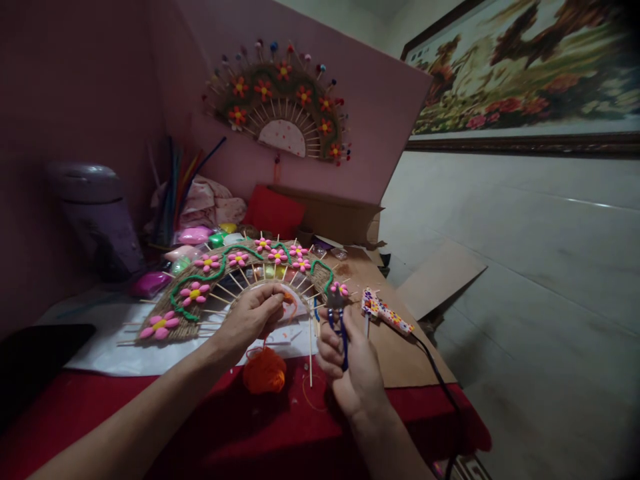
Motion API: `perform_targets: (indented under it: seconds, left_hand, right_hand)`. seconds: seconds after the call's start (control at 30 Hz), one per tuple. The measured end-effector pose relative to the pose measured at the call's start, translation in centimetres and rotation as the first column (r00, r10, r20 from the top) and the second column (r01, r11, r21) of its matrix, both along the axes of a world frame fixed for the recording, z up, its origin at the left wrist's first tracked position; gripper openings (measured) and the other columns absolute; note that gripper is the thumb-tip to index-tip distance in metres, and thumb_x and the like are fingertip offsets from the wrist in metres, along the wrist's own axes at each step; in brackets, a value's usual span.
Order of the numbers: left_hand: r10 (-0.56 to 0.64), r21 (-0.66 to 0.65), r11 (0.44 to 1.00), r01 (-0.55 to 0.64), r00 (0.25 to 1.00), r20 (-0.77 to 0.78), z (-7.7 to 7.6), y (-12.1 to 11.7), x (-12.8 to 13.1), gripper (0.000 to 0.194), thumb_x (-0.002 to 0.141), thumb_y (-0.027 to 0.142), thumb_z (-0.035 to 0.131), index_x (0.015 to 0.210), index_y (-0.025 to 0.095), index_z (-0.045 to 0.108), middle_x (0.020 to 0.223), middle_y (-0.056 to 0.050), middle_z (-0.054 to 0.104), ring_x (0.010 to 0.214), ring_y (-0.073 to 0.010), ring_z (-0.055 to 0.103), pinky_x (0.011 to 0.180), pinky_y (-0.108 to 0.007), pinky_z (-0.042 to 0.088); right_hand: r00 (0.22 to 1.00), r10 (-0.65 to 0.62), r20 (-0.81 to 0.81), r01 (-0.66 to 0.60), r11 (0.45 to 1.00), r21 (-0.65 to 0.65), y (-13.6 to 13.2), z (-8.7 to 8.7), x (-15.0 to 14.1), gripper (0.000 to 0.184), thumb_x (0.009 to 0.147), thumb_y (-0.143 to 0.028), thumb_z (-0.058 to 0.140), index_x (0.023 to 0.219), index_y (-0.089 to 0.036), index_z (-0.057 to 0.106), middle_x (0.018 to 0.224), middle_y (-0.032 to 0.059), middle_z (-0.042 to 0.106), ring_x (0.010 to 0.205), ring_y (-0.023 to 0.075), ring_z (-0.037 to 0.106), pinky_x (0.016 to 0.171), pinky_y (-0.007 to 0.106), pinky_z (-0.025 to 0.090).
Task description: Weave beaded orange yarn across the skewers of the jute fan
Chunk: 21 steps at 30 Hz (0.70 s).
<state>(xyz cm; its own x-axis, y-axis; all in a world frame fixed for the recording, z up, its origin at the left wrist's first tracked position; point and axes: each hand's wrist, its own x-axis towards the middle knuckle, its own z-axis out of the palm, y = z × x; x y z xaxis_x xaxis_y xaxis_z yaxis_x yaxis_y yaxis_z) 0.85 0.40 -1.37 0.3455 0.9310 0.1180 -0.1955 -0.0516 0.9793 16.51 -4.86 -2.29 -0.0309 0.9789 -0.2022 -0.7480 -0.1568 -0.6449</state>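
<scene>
Pinched between the fingers of my left hand [260, 310] is some orange yarn [289, 303]. A strand runs down from there to an orange ball of yarn [265, 371] on the red tablecloth. My right hand [353, 363] is closed around blue-handled pliers [344, 337], their dark jaws pointing up and away from me. Beyond both hands lies a fan-shaped craft [187, 280] of sticks wrapped in twine, with pink clay flowers and a wavy green strip. A thin stick [311, 353] stands out between my hands.
A patterned glue gun [387, 312] with a black cord lies on brown cardboard [400, 363] at right. Bags of coloured clay [195, 235], a purple flask [100, 217] and pipe cleaners [175, 187] stand at back left. A finished fan [283, 100] hangs on the pink board.
</scene>
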Motion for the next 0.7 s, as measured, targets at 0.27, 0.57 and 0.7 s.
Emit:
perform_targets:
  seconds: [0.27, 0.57, 0.7]
  left_hand:
    - [0.002, 0.0, 1.0, -0.002, 1.0, -0.017, 0.3, -0.2, 0.0, 0.02, 0.08, 0.036, 0.057, 0.083, 0.016, 0.058, 0.046, 0.011, 0.029, 0.037, -0.0041, 0.02, 0.036, -0.017, 0.012]
    - [-0.02, 0.031, 0.999, 0.021, 1.0, -0.004, -0.2, -0.2, 0.1, 0.022, 0.081, 0.037, 0.058, 0.086, 0.016, 0.057, 0.046, 0.011, 0.03, 0.038, -0.004, 0.022, 0.037, -0.018, 0.015]
    - [-0.004, 0.023, 1.0, 0.005, 0.999, -0.039, -0.1, -0.3, 0.2, 0.025, 0.08, 0.038, 0.058, 0.089, 0.015, 0.057, 0.046, 0.011, 0.031, 0.038, -0.0038, 0.023, 0.037, -0.017, 0.015]
  right_hand:
    - [0.978, 0.198, 0.068, -0.192, 0.978, -0.087, -1.7, -0.5, -2.4, 0.037, 0.081, -0.051, 0.059, 0.089, -0.014, 0.058, 0.046, -0.0099, 0.038, 0.033, -0.0004, 0.017, 0.031, 0.011, 0.009]
    - [0.975, 0.215, 0.053, -0.213, 0.976, -0.05, -1.6, -0.4, -2.7, 0.033, 0.079, -0.046, 0.062, 0.087, -0.014, 0.058, 0.046, -0.0103, 0.037, 0.034, -0.0007, 0.018, 0.031, 0.01, 0.01]
    - [0.977, 0.204, 0.056, -0.201, 0.978, -0.053, -1.4, -0.3, -2.8, 0.032, 0.078, -0.044, 0.062, 0.087, -0.014, 0.058, 0.045, -0.0103, 0.037, 0.034, -0.0005, 0.017, 0.031, 0.01, 0.009]
